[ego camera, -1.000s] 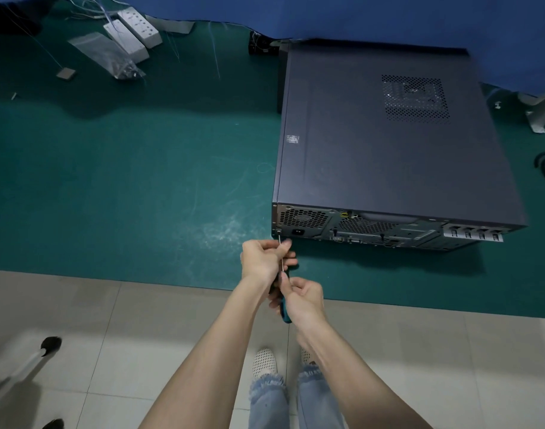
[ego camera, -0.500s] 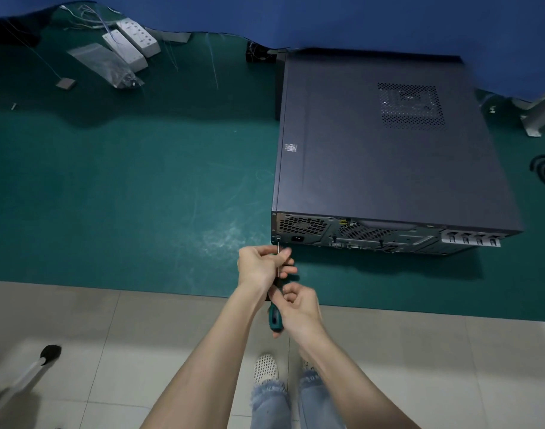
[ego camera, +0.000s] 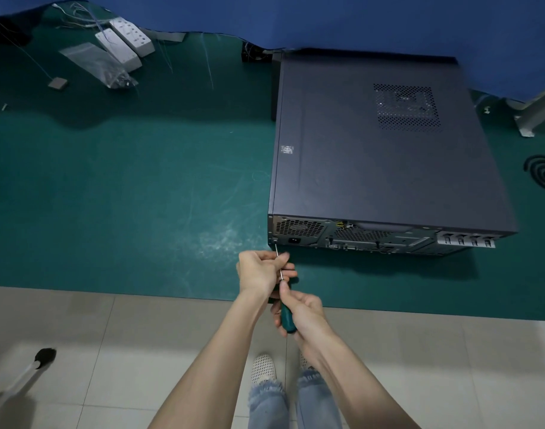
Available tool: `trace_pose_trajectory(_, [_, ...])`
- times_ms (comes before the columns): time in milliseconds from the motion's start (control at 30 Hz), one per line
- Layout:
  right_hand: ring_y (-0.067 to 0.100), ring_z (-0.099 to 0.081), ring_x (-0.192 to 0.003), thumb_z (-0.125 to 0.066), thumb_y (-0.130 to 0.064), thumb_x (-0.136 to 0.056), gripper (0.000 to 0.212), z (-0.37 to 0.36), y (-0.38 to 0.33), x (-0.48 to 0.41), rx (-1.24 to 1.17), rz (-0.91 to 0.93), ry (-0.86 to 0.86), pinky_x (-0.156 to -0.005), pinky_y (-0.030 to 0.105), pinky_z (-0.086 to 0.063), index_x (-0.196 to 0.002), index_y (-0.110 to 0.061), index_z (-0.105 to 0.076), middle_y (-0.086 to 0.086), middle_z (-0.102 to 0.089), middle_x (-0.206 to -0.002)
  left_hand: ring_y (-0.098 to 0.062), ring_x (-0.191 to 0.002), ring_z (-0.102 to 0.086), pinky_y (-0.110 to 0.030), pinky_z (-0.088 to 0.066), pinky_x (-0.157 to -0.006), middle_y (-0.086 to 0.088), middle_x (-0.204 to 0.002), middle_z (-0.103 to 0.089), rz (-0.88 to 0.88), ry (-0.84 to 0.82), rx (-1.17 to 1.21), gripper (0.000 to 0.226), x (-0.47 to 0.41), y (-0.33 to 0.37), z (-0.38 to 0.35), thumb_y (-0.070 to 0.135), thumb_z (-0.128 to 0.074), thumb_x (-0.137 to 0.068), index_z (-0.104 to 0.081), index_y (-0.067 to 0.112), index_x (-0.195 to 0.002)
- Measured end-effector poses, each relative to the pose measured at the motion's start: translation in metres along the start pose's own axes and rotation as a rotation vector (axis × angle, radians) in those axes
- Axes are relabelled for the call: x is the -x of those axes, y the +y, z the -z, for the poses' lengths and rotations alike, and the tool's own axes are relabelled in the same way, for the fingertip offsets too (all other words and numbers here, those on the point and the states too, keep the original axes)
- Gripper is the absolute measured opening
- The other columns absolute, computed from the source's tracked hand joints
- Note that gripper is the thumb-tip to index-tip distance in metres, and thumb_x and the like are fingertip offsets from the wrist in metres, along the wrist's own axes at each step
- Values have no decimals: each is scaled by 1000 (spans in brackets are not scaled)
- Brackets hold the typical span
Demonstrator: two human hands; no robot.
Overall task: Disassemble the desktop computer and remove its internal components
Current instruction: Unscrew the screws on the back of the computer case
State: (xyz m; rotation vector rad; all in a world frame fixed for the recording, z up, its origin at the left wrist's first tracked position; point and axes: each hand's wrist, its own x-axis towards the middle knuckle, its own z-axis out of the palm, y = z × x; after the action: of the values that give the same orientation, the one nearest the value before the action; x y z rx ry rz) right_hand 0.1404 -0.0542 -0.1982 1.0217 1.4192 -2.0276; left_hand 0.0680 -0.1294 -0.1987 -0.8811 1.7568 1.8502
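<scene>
A dark grey desktop computer case (ego camera: 373, 156) lies on its side on a green mat, its rear panel (ego camera: 358, 236) facing me. A screwdriver (ego camera: 287, 317) with a teal handle and thin metal shaft points at the rear panel's lower left corner; its tip sits at a screw there. My right hand (ego camera: 302, 314) grips the handle. My left hand (ego camera: 263, 269) pinches the shaft just in front of the handle. The side cover with its vent grille (ego camera: 406, 106) is closed, so the inside is hidden.
The green mat (ego camera: 125, 187) covers the floor; grey tiles (ego camera: 110, 351) lie nearer me. Two white power strips (ego camera: 125, 41), a clear plastic bag (ego camera: 101, 66) and a small chip (ego camera: 57, 83) lie far left. A dark coil (ego camera: 543, 174) and a white stand foot (ego camera: 534, 119) sit at the right.
Both hands stay on the screwdriver at the same corner. My right hand has slid back and turned on the handle, so more of the teal handle shows.
</scene>
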Motion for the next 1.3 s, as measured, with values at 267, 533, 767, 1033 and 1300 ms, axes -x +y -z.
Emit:
trace_pose_trajectory(267, [19,-48,-40,-57,-19,-96,16,3,-9,1,88,-58,-94,-35,18,-24,-103,-6,-52,13,-57,-62,-28,-68,-72,-31,-59,-57,-18,-76,-73,66,-117,116,15,2,-1,6,11,-64,-90,-65,-4,-90])
trace_pose_trajectory(533, [21,-51,-50,-55,-22,-96,21,6,-6,5,-58,-116,-166,-43,26,-29,-98,-1,-52,15,-59,-67,-25,-59,-68,-28,-56,-51,-22,-74,-69,37,-39,56,12,3,2,9,-6,-71,-79,-63,-10,-87])
trace_pose_trajectory(767, [20,-53,-49,-50,-21,-98,23,10,-5,4,-55,-150,-148,-45,26,-32,-96,1,-56,14,-61,-65,-21,-65,-71,-29,-57,-60,-14,-75,-73,5,-75,18,21,7,-4,14,8,-77,-78,-67,-3,-92])
trace_pose_trajectory(1033, [21,-60,-56,-45,-25,-100,34,15,-10,5,-110,-194,-202,-49,28,-39,-104,6,-58,16,-66,-71,-24,-61,-70,-25,-58,-56,-23,-78,-69,59,-71,139,11,7,3,16,-6,-68,-82,-65,-12,-91])
trace_pose_trajectory(1300, [22,-55,-54,-48,-33,-98,35,15,-13,7,-127,-185,-203,-39,24,-31,-111,-1,-55,17,-64,-72,-24,-57,-66,-29,-56,-51,-18,-70,-70,-13,13,-43,12,6,2,8,4,-73,-81,-67,-7,-84])
